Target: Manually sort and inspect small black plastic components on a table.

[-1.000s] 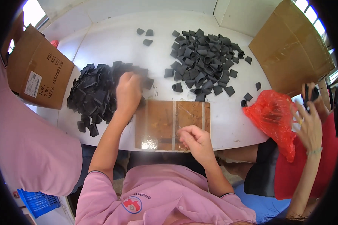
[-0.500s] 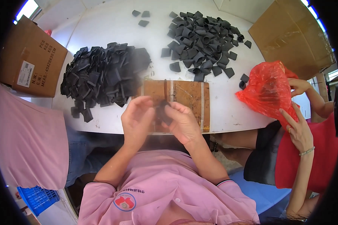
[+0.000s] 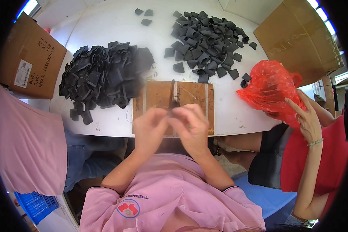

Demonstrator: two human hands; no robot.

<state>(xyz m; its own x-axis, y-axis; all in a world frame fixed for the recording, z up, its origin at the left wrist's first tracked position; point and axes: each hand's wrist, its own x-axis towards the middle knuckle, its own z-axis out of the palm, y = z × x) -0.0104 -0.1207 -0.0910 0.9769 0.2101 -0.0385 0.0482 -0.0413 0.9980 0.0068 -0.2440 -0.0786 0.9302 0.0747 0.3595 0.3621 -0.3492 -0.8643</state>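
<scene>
A thin black piece [image 3: 173, 94], blurred and seen edge-on, stands at the centre of the frame. The right hand [image 3: 193, 124] seems to pinch its lower end; the left hand [image 3: 149, 127] curls its fingers alongside, but I cannot tell whether they grip it. Fingertips meet closely, probably to steady so small a piece. Beneath lies a brown taped board [image 3: 152, 92], perhaps protecting the white tabletop [image 3: 230, 121]. Flat black pieces [image 3: 98, 77] heap at left-centre, within easy left-hand reach; short black sleeves [image 3: 205, 40] pile upper right, apparently kept separate. At right, a co-worker's hand [image 3: 308, 120] touches a red plastic bag [image 3: 272, 85].
</scene>
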